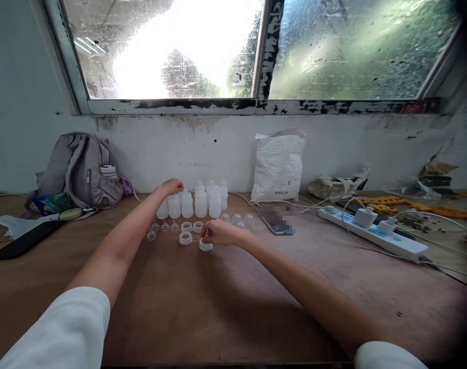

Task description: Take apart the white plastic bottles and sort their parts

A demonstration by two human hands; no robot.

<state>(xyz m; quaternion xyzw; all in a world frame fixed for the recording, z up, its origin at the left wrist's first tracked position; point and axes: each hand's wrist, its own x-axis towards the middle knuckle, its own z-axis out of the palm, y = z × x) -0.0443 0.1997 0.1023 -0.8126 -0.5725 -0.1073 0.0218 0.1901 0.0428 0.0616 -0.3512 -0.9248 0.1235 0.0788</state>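
White sleeves (75,318): nearest the camera, at the near edge of the brown tabletop (171,307), one toward each near corner, with bare forearms (120,241) reaching inward.
Right hand (221,233): lowered over the tabletop left of its middle; fingertips touching a clear ring (206,246); whether they are clamped on it, I cannot tell.
Left hand (172,186): toward the far edge, over the left end of the bottles; fingers bent and close together, but I cannot tell whether they grip anything.
Bottles (187,206): whitish, standing upright in a tight cluster near the far edge, left of the middle; several on the right side have narrower tops.
Loose rings (185,238): three, just left of the touched one, on the near side of the bottles.
Clear teat-shaped pieces (151,235): a small group left of the loose rings, base down.
Clear domes (249,222): beyond the right wrist, right of the bottles.
Phone (276,221): flat, right of the domes.
White bag (278,169): upright against the wall at the far edge.
Power strip (371,233): slanting toward the right edge, with plugs and cables.
Backpack (83,171): at the far left corner.
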